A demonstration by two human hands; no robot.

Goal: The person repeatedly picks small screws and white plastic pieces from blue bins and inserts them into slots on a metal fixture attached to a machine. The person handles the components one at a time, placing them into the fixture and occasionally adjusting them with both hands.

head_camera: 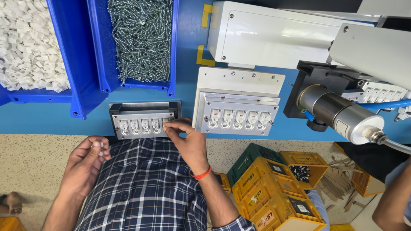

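The grey metal tray with a row of small white plastic parts (141,120) sits at the edge of the blue table (40,116), close to the person's body, so it is easy to reach. The bin of white plastic bits (17,43) and the bin of silver screws (142,33) wait just behind it. The right hand (188,140) pinches narrow at the tray's last slot; what it holds is hidden. The left hand (85,162) is curled, holding a small white bit.

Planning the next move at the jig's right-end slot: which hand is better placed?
Right hand: its fingers rest on the jig's right end. The left hand is curled beside the jig, not touching it.
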